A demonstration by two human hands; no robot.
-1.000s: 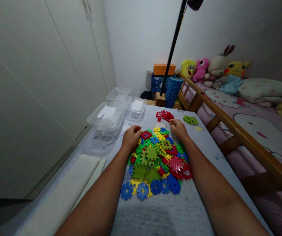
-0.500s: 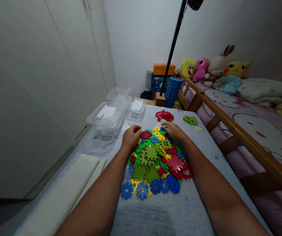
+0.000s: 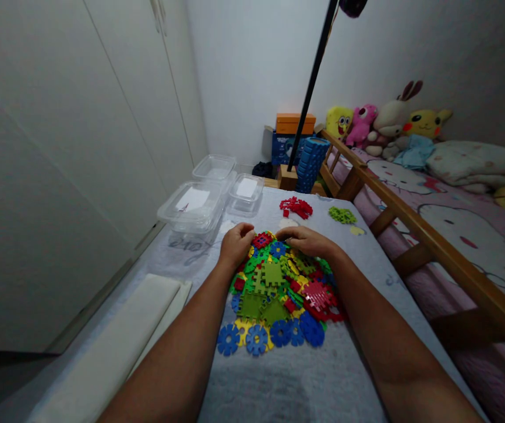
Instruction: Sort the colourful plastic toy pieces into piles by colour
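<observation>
A heap of plastic interlocking building pieces (image 3: 272, 274) lies on the cloth-covered table, with green squares, blue and yellow notched discs and red pieces mixed together. My left hand (image 3: 237, 244) rests against the heap's far left edge, loosely cupped beside a red square piece (image 3: 262, 240); its lower fingers are partly hidden. Across the far right edge of the heap reaches my right hand (image 3: 306, 240), fingers stretched leftward over the pieces. Neither hand visibly grasps a piece. Several blue notched discs (image 3: 256, 339) line the near edge.
Clear plastic boxes (image 3: 193, 205) stand at the back left. Beyond the heap are a small red pile (image 3: 295, 207) and a light green pile (image 3: 343, 215). A folded white cloth (image 3: 147, 317) lies at left. The bed's wooden rail (image 3: 411, 229) borders the right side.
My right hand has moved left across the heap's far edge, covering yellow and blue pieces that showed before. My left hand has stayed in nearly the same place.
</observation>
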